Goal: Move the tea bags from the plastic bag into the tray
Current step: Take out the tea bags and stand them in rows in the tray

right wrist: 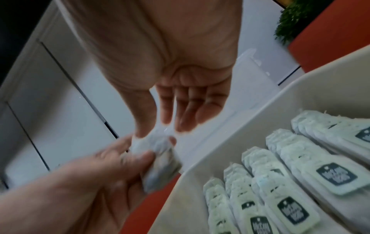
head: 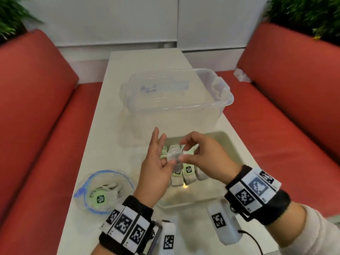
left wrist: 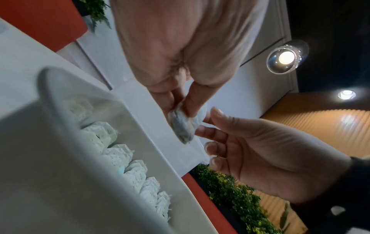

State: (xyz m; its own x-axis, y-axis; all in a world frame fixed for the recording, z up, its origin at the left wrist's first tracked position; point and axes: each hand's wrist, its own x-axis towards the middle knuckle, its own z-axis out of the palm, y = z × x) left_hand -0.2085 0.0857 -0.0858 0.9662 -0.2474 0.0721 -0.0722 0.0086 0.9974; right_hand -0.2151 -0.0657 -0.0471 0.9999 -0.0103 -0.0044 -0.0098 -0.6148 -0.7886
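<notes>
Here tea bag (head: pixel 173 155) pinched by left hand (head: pixel 156 168), right hand (head: pixel 204 159), long axis near-upright.

Black wristbands (head: pixel 276 208), checkered marker tags, cream sleeve (head: pixel 312 234)

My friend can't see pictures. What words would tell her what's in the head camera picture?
Two hands, the left hand and right hand, together pinch one tea bag above a tray already holding tea bags in a row. A plastic bag with more tea bags lies to the left on the white table, and a clear plastic tub sits behind the tray.
</notes>
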